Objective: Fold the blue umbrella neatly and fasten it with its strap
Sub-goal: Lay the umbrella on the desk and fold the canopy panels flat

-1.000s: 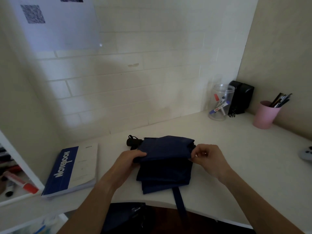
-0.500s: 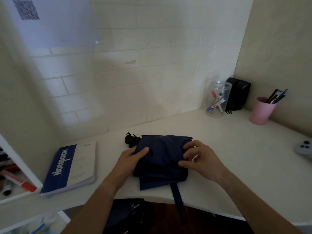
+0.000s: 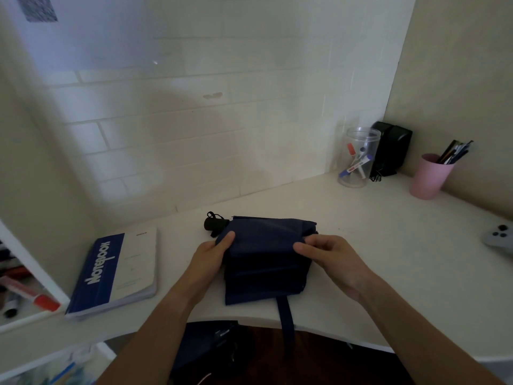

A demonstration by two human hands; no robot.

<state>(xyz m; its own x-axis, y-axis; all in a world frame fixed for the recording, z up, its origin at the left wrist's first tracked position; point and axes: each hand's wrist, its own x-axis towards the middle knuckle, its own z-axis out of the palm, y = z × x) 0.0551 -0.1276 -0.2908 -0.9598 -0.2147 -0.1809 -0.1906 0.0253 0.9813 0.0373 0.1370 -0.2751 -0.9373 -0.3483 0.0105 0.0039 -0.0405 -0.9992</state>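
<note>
The blue umbrella [image 3: 266, 257] lies flat near the counter [image 3: 388, 245] front edge, canopy already pleated into a squarish stack w/ the black handle [image 3: 212, 224] poking out toward the back-left. Left hand [image 3: 206, 259] has fingers curled on the stack's left edge, thumb on top; right hand [image 3: 330, 259] pinches a fold at the right edge. The strap [image 3: 286, 318] hangs loose over the front edge, so I'd say it's roughly halfway: pleats need tightening/rolling, then wrap & fasten.
</note>
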